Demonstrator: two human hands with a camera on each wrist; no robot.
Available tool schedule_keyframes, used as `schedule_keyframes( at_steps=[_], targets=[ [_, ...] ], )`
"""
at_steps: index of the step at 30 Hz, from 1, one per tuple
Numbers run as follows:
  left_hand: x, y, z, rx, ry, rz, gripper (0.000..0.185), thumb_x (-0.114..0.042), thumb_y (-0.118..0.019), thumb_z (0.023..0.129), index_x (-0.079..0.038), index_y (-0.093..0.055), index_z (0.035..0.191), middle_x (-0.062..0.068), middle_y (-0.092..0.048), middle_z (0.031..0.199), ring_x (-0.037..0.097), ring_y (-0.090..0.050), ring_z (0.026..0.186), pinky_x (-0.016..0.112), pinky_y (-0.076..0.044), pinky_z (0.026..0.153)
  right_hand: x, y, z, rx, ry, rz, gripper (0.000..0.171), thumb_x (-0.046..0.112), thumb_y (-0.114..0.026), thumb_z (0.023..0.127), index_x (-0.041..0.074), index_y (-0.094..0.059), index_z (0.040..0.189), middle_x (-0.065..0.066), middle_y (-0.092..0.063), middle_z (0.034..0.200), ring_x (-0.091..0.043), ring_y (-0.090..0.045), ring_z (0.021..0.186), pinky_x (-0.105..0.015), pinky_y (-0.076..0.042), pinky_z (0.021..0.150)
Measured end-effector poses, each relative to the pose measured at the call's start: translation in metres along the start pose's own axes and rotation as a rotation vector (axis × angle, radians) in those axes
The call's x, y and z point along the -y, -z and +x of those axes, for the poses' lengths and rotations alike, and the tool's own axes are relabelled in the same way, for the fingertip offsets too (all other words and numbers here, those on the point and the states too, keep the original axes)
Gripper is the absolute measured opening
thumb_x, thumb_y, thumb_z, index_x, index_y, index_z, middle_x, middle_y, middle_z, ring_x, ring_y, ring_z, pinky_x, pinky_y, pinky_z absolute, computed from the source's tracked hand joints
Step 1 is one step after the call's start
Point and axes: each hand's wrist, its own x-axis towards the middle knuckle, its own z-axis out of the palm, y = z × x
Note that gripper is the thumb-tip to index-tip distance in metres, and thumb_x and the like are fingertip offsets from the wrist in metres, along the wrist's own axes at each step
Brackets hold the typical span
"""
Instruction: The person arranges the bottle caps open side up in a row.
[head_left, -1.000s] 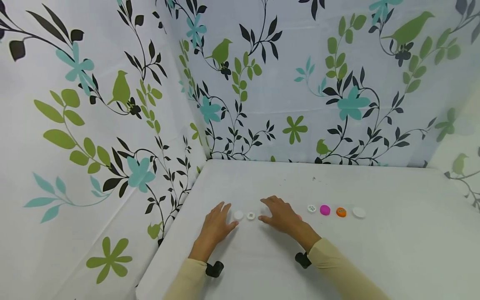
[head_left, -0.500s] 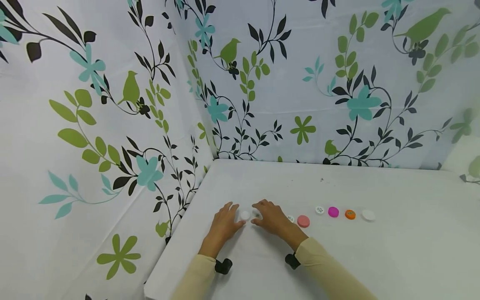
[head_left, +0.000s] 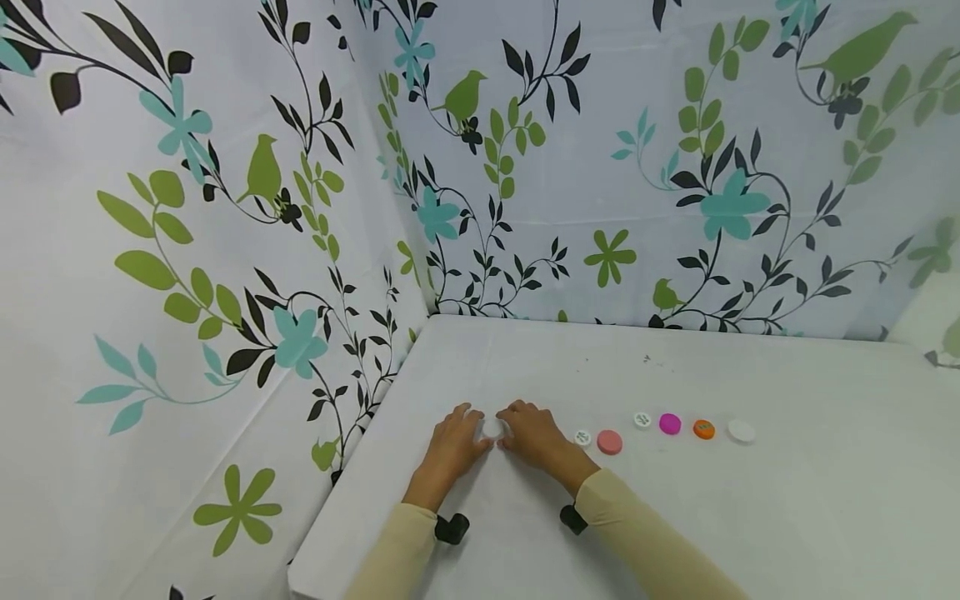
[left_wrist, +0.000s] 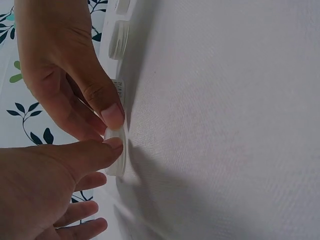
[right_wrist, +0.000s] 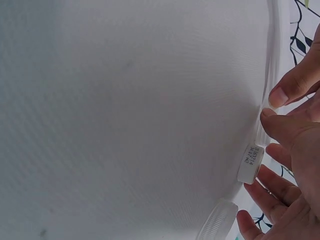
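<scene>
Head view: both hands meeting over a white bottle cap (head_left: pixel 492 428) near the table's (head_left: pixel 787 517) left end, left hand (head_left: pixel 452 448) and right hand (head_left: pixel 534 437) closing on it from either side. Further right, a row of caps: small white printed cap (head_left: pixel 582 437), pink cap (head_left: pixel 609 442), another white printed cap (head_left: pixel 642 419), magenta cap (head_left: pixel 670 423), orange cap (head_left: pixel 702 429), plain white cap (head_left: pixel 740 431). Likely mid-way through bringing caps together; next, seemingly, lifting or stacking with a steady pinch.

Left wrist view: both thumbs pinching the cap's rim (left_wrist: pixel 118 152); a labelled cap (left_wrist: pixel 119 89) just beyond.

Right wrist view: fingertips (right_wrist: pixel 278 97) at the cap's edge; labelled cap (right_wrist: pixel 250 163) nearby. Second cap under the fingers hard to separate from the first.
</scene>
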Motion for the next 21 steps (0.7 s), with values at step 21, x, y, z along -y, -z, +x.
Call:
schedule_keyframes(
  at_steps=[21],
  targets=[
    [-0.0007, -0.0052, 0.0053, -0.002, 0.007, 0.053, 0.039, -0.027, -0.083, 0.093, -0.005, -0.071, 0.124, 0.02, -0.061, 0.14, 0.039, -0.063, 0.125, 0.057, -0.049, 0.104, 0.0047, -0.0077, 0.0054, -0.008, -0.041, -0.046, 0.043, 0.033, -0.079, 0.095, 0.015, -0.072, 0.134, -0.008, -0.067, 0.132, -0.03, -0.062, 0.124, -0.056, -0.049, 0.097]
  ],
)
